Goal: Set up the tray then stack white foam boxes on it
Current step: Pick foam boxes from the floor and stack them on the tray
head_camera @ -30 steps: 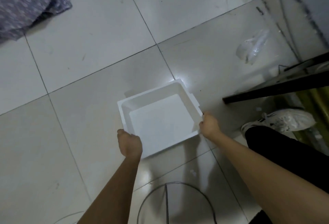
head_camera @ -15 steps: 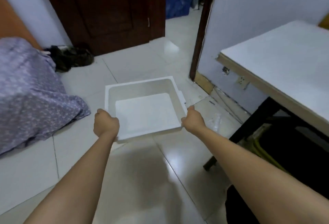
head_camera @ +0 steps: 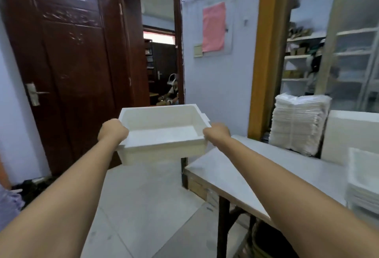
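The white foam tray (head_camera: 164, 134) was held in the air, open side up, its floor roughly level and its near wall facing the camera; its longer side ran left to right between the two hands. It hung over the tiled floor (head_camera: 147, 206), just off the left edge of the white tabletop (head_camera: 256, 167) and touching nothing but the hands. On the tabletop's far edge stood a tall stack of white foam boxes (head_camera: 297, 124), with a shorter stack (head_camera: 363, 186) at its right edge. Behind the tray were a dark wooden door (head_camera: 67, 69), an open doorway and a pale wall bearing a pink sheet (head_camera: 213, 27). The left hand (head_camera: 112, 132) was clamped on the tray's left rim and the right hand (head_camera: 217, 133) on its right rim, both arms stretched forward, nearly straight.
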A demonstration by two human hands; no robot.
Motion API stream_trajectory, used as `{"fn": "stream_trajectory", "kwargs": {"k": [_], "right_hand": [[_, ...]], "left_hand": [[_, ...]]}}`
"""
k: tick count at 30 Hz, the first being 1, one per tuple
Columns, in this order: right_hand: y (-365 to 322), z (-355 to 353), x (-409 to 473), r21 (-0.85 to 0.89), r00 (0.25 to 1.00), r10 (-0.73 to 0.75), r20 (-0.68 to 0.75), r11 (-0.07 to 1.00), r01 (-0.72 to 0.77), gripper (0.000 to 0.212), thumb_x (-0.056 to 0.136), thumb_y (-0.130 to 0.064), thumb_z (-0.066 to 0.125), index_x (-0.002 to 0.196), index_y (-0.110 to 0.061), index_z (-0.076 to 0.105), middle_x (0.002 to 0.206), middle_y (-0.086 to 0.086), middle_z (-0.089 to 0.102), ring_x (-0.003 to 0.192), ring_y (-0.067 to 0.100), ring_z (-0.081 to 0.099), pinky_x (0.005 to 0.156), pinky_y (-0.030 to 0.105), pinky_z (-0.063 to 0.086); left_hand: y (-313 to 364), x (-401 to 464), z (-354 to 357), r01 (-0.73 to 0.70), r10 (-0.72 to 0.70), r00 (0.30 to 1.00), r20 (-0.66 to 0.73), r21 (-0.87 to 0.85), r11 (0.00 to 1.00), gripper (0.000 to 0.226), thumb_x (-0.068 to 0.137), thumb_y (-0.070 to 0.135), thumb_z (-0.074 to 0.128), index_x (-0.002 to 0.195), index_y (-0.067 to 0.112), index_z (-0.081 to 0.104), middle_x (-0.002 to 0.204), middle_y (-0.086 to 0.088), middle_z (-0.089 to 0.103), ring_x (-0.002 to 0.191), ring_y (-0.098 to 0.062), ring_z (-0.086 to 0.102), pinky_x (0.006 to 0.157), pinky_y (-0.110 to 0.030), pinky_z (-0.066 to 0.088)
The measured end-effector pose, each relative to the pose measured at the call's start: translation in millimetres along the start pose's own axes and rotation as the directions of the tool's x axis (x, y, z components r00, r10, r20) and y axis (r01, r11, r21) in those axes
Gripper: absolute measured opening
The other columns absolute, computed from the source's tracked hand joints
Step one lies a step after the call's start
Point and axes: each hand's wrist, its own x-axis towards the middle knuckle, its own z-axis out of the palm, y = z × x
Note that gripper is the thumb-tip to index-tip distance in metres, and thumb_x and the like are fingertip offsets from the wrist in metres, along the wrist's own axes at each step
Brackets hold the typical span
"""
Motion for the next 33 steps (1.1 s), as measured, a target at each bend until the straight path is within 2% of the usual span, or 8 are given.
{"fn": "stream_trajectory", "kwargs": {"k": [5,13,17,21,23,27,30,33], "right_hand": [[11.4,-143.2,-18.9,0.107,0.977,0.167,-0.133,0.982,-0.154,0.023,0.085,-0.016,0.050,0.106,-0.008,0.050,0.078,0.005,0.050,0.066,0.016,0.049,0.057,0.027,0.044],[68.5,-356.8,-83.3,0.034,0.882,0.321,-0.344,0.943,-0.330,0.021,0.084,-0.007,0.054,0.101,-0.009,0.041,0.066,0.008,0.040,0.050,0.014,0.033,0.039,0.016,0.025],[103.0,-431.9,-125.4,-0.038,0.761,0.434,-0.483,0.857,-0.513,0.010,0.080,-0.004,0.042,0.078,0.000,0.052,0.064,0.016,0.047,0.057,0.023,0.055,0.048,0.022,0.041],[126.9,-470.0,-164.0,0.078,0.697,0.547,-0.462,0.809,-0.583,0.028,0.092,-0.001,0.036,0.065,0.000,0.043,0.056,0.017,0.053,0.049,0.022,0.051,0.048,0.027,0.048],[138.1,-479.6,-173.9,0.162,0.682,0.589,-0.434,0.796,-0.584,0.027,0.094,-0.002,0.031,0.070,0.001,0.043,0.048,0.016,0.051,0.046,0.023,0.053,0.060,0.040,0.055],[167.6,-489.2,-164.6,0.197,0.678,0.584,-0.447,0.803,-0.562,0.020,0.092,-0.007,0.031,0.096,0.000,0.050,0.086,0.019,0.052,0.077,0.027,0.058,0.098,0.050,0.048],[168.6,-481.7,-166.0,0.320,0.658,0.635,-0.404,0.772,-0.548,0.029,0.095,-0.006,0.028,0.114,0.003,0.047,0.108,0.021,0.057,0.091,0.031,0.062,0.081,0.044,0.055],[168.7,-480.8,-155.6,0.434,0.627,0.656,-0.420,0.752,-0.495,0.031,0.097,-0.007,0.028,0.119,0.004,0.048,0.118,0.021,0.057,0.099,0.031,0.061,0.083,0.044,0.055]], "left_hand": [[128.6,-42.0,-2.9,-0.219,0.220,0.964,0.149,-0.022,0.975,0.018,0.088,0.005,0.046,0.097,-0.003,0.059,0.109,-0.021,0.061,0.091,-0.036,0.060,0.078,-0.040,0.056],[323.3,-150.2,44.1,-0.535,0.539,0.771,0.340,-0.115,0.837,0.031,0.091,0.008,0.048,0.119,-0.003,0.055,0.104,-0.015,0.057,0.092,-0.029,0.055,0.075,-0.034,0.045],[397.9,-221.0,66.3,-0.634,0.650,0.643,0.404,-0.195,0.748,0.023,0.093,0.007,0.045,0.110,-0.002,0.057,0.075,-0.008,0.048,0.064,-0.017,0.047,0.056,-0.025,0.040],[446.9,-270.7,87.8,-0.731,0.741,0.511,0.435,-0.233,0.641,0.035,0.093,0.006,0.043,0.124,-0.004,0.055,0.103,-0.017,0.059,0.089,-0.028,0.059,0.047,-0.022,0.036],[462.0,-283.7,94.7,-0.749,0.763,0.495,0.416,-0.241,0.617,0.033,0.093,0.005,0.043,0.120,-0.005,0.058,0.107,-0.018,0.061,0.085,-0.028,0.056,0.054,-0.025,0.043],[481.9,-284.3,102.7,-0.747,0.768,0.480,0.424,-0.262,0.611,0.032,0.089,0.005,0.050,0.118,-0.004,0.060,0.106,-0.017,0.059,0.082,-0.027,0.054,0.065,-0.029,0.046],[484.9,-283.0,103.1,-0.660,0.747,0.505,0.432,-0.365,0.657,0.029,0.092,0.011,0.051,0.115,-0.004,0.060,0.106,-0.017,0.060,0.086,-0.029,0.057,0.059,-0.030,0.048],[488.6,-278.7,103.1,-0.408,0.652,0.639,0.407,-0.540,0.736,0.051,0.096,0.040,0.044,0.126,-0.001,0.054,0.124,-0.019,0.060,0.106,-0.034,0.060,0.086,-0.038,0.053]]}}
